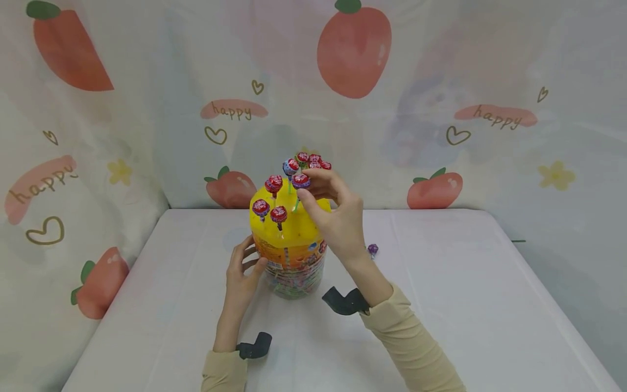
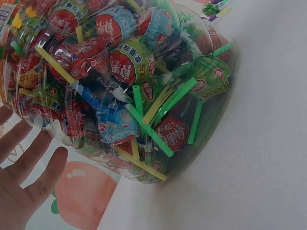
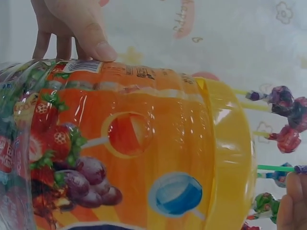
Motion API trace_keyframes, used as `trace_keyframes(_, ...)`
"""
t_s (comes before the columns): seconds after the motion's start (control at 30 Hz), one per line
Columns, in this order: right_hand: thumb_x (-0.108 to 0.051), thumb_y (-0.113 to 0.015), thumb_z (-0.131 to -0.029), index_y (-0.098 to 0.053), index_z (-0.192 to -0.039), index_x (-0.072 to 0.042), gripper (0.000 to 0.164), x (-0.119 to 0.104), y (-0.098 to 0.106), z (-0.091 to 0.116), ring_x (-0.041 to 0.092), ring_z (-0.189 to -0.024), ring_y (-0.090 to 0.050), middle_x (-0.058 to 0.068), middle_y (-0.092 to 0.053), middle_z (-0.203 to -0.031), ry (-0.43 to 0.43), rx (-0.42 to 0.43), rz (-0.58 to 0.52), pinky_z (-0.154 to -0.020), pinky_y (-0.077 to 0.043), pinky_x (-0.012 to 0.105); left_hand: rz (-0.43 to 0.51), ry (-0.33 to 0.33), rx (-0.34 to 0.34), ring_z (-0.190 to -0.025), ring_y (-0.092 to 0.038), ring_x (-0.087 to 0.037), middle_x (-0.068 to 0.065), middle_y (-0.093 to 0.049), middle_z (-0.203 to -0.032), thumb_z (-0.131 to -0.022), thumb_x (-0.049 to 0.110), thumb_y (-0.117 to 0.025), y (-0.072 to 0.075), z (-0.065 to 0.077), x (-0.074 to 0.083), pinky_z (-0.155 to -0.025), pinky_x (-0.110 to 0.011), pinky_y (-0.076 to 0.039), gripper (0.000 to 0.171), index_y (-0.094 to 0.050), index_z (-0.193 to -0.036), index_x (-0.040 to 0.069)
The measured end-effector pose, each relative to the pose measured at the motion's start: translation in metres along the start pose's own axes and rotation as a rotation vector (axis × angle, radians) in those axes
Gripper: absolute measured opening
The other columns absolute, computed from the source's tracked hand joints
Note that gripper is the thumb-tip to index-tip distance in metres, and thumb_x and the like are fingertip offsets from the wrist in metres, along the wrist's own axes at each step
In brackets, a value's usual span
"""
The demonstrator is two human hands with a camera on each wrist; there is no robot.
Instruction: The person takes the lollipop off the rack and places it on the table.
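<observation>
A clear plastic jar (image 1: 294, 280) with an orange label and yellow lid (image 1: 294, 235) stands upright on the table. Lollipops show through its wall in the left wrist view. My left hand (image 1: 243, 277) rests against the jar's left side, fingers (image 2: 43, 179) spread and thumb at the label. Over the lid, my right hand (image 1: 343, 215) pinches a red-and-purple lollipop (image 1: 301, 181) between thumb and fingers. Its green stick (image 3: 276, 168) runs down to the lid. Other wrapped lollipops (image 1: 278, 214) stand upright on the lid, some partly hidden behind the right hand.
On the white table (image 1: 441, 305), a purple-wrapped lollipop (image 1: 373, 249) lies to the right of the jar, partly behind my right wrist. A patterned cloth (image 1: 294, 54) with fruit prints hangs behind and beside the table. Each wrist wears a black mount (image 1: 345, 301).
</observation>
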State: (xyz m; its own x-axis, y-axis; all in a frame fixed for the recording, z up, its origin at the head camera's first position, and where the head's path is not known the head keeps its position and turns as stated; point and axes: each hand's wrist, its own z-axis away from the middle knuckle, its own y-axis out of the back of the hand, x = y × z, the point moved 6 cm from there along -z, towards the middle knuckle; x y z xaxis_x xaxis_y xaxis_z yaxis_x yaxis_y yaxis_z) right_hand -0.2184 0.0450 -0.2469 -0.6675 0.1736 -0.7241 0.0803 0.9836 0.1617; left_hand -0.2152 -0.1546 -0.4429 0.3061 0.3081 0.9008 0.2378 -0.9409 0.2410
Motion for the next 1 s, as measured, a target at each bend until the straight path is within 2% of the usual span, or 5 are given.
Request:
trace_keyframes(0.17, -0.007, -0.068, -0.087, -0.063, -0.116, -0.003, 0.03, 0.0, 0.011, 0.004, 0.012, -0.087, -0.063, 0.013, -0.068, -0.1, 0.002, 0.036, -0.008, -0.085, -0.053, 0.026, -0.007, -0.022, 0.015, -0.124, -0.052, -0.024, -0.007, -0.05, -0.137, -0.091, 0.016, -0.066, 0.0, 0.0, 0.0, -0.098, -0.056, -0.048, 0.058, -0.042, -0.143, 0.019)
trace_keyframes(0.37, -0.003, -0.07, -0.085, -0.064, -0.116, -0.001, 0.031, 0.001, 0.028, 0.011, 0.008, -0.087, -0.063, 0.014, -0.069, -0.098, 0.076, 0.075, 0.043, -0.083, -0.053, 0.022, -0.019, -0.056, 0.029, -0.121, -0.052, -0.025, -0.009, -0.051, -0.135, -0.091, 0.017, -0.066, 0.0, 0.001, 0.001, -0.095, -0.054, -0.05, 0.057, -0.043, -0.143, 0.016)
trace_keyframes(0.7, 0.002, -0.069, -0.083, -0.065, -0.114, 0.001, 0.032, 0.019, 0.052, 0.029, 0.004, -0.085, -0.063, 0.016, -0.069, -0.095, 0.076, 0.136, 0.065, -0.081, -0.053, 0.017, -0.006, 0.025, -0.003, -0.126, -0.049, -0.023, -0.007, -0.048, -0.139, -0.09, 0.009, -0.065, 0.001, -0.001, 0.001, -0.101, -0.05, -0.047, 0.06, -0.041, -0.144, 0.016)
trace_keyframes(0.8, 0.002, -0.069, -0.084, -0.065, -0.115, 0.0, 0.031, 0.027, 0.058, 0.034, 0.004, -0.086, -0.064, 0.009, -0.069, -0.096, 0.057, 0.149, 0.058, -0.081, -0.053, 0.016, -0.016, 0.054, -0.008, -0.128, -0.048, -0.026, -0.011, -0.047, -0.14, -0.09, 0.006, -0.064, 0.001, -0.001, 0.005, -0.102, -0.047, -0.046, 0.061, -0.039, -0.145, 0.013)
trace_keyframes(1.0, 0.005, -0.068, -0.083, -0.065, -0.115, 0.001, 0.032, 0.042, 0.07, 0.045, 0.004, -0.085, -0.064, -0.011, -0.067, -0.096, 0.012, 0.174, 0.022, -0.08, -0.052, 0.015, -0.034, 0.063, -0.019, -0.127, -0.049, -0.032, -0.018, -0.048, -0.138, -0.09, 0.004, -0.063, 0.003, 0.004, 0.034, -0.1, -0.037, -0.047, 0.058, -0.04, -0.143, 0.002)
